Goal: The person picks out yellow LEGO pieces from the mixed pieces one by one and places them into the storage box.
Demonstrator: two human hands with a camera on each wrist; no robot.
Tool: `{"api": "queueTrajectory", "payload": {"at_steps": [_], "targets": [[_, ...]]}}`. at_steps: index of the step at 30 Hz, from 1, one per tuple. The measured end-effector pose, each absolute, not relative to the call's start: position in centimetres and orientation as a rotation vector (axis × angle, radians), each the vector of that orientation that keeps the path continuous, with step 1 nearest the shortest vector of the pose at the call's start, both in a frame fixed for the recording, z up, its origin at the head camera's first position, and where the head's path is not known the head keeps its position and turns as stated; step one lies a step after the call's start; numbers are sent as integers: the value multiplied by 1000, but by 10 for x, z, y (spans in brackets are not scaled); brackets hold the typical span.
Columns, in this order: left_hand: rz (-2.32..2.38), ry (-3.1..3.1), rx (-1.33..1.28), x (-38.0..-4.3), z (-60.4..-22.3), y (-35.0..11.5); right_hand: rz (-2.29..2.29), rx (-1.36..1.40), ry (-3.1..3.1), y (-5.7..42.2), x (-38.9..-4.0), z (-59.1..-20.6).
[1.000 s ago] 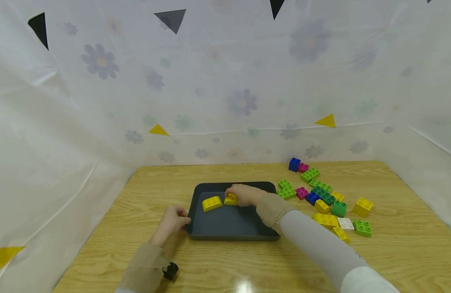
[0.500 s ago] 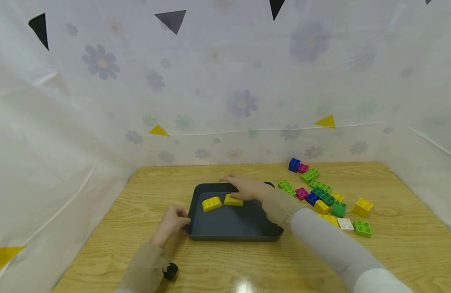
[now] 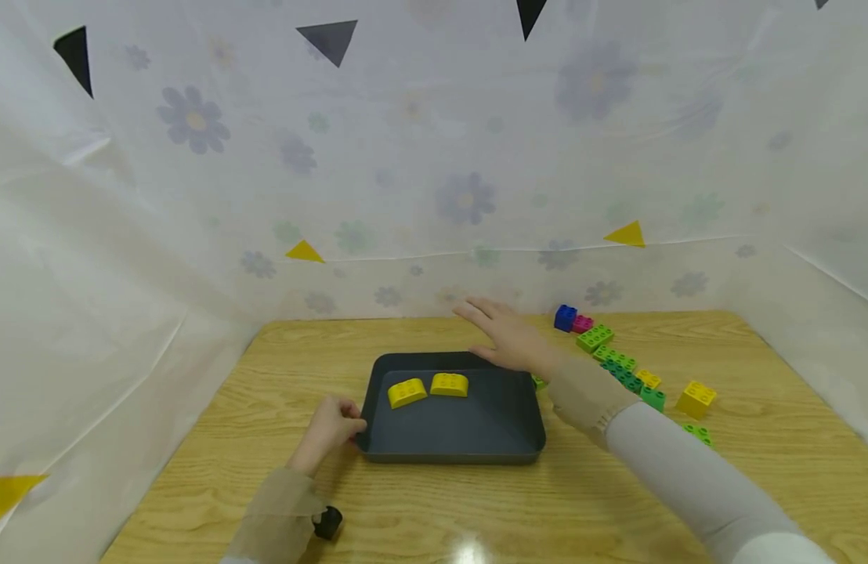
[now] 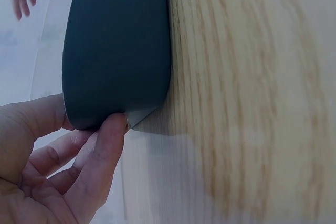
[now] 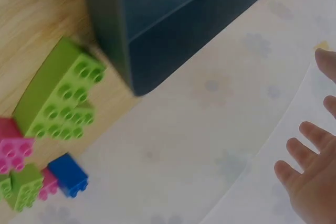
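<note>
A dark grey tray (image 3: 462,427) lies on the wooden table, and two yellow curved-top toy bricks sit in its back left part: a tilted left brick (image 3: 407,393) and a straighter right brick (image 3: 450,385). At the tray's left side my left hand (image 3: 333,425) pinches the wall; in the left wrist view the thumb (image 4: 110,129) and fingers meet at the tray's corner (image 4: 113,77). My right hand (image 3: 511,338) is raised over the tray's back right corner, fingers spread and holding nothing. The right wrist view shows those fingers (image 5: 302,153) apart from the tray.
Loose bricks lie right of the tray, among them a blue brick (image 3: 565,317), light green bricks (image 3: 594,338) and a tall yellow brick (image 3: 696,399). My right forearm hides several of them. A patterned sheet (image 3: 420,196) hangs behind the table.
My right hand has let go of the right yellow brick in the tray, then risen and moved back and right with its fingers spreading. The left hand stays at the tray's left edge.
</note>
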State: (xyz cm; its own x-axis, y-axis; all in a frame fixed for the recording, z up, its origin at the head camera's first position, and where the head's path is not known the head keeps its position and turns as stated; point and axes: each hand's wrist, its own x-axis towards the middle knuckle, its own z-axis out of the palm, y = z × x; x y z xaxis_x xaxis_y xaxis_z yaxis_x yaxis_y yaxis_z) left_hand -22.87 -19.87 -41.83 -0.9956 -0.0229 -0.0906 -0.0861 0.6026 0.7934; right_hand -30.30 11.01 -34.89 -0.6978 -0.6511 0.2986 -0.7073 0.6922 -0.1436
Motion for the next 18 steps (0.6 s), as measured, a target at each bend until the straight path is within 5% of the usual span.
{"api": "queueTrajectory", "payload": {"at_steps": [18], "targets": [[1360, 2744, -110, -228, -418, -200, 292, 827, -2617, 205, -282, -359]]}}
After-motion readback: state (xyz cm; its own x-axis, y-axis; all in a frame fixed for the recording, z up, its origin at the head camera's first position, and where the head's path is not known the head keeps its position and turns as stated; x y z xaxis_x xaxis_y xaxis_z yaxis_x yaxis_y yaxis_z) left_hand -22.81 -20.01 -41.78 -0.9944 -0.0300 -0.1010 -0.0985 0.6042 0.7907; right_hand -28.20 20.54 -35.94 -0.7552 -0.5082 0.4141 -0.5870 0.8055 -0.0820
